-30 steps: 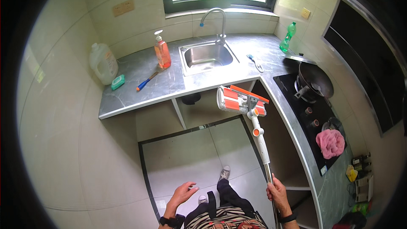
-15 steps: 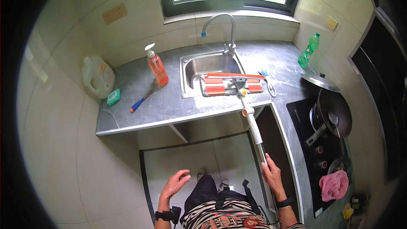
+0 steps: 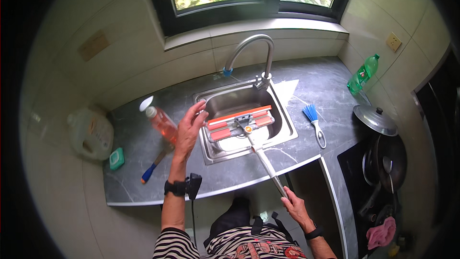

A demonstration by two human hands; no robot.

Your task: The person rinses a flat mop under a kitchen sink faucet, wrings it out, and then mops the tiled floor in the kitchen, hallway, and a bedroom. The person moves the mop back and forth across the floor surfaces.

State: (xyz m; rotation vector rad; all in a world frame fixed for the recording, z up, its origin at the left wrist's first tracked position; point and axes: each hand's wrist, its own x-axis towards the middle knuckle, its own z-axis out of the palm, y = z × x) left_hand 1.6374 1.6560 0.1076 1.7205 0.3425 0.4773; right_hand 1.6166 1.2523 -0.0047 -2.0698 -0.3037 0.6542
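A squeegee mop head [image 3: 247,129] with an orange-red blade and red-and-white pads lies tilted over the sink [image 3: 291,132]. Its grey-white pole slants toward me, and my right hand [image 3: 294,206] is wrapped round it below the counter edge. My left hand [image 3: 190,127] is raised over the counter by the sink's left rim, its fingers stretched out and holding nothing. The fingertips are close to the mop head's left end; whether they touch it I cannot tell. Just left of that hand stands a pump bottle of orange-red liquid [image 3: 162,124], partly hidden behind it.
The curved faucet [image 3: 268,57] rises behind the sink. On its right lie a blue-bristled brush [image 3: 314,122], a green bottle [image 3: 362,74] and a pot lid [image 3: 376,119]. A wok [image 3: 395,158] sits on the cooktop. Leftward are a blue-handled brush [image 3: 149,172], a green packet [image 3: 116,158] and a jug [image 3: 93,134].
The mop head has moved left and now rests over the sink. My left hand has risen from near my lap to the sink's left side. The view has come closer to the counter.
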